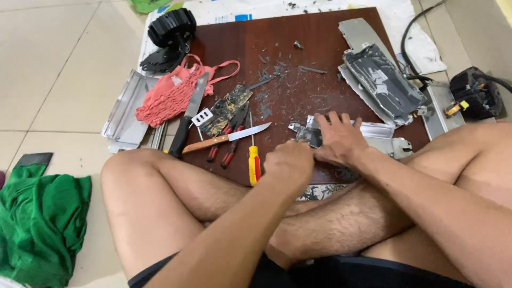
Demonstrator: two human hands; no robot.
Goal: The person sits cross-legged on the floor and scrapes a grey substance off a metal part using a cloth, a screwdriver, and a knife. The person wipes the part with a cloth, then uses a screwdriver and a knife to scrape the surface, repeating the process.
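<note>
Head view, metal part (373, 133) under right hand (338, 140) grip, left hand (288, 161) beside.

Bare arms and legs, dark shorts (320, 272).

i see a dark wood board (320, 32) on the tiled floor (48, 64), w/ knife (226, 138), cleaver (189, 114), screwdriver (254, 160), red pliers (229, 141), metal casing (381, 80) & debris on it.

Two knives (226, 140), one screwdriver (254, 160)
</note>
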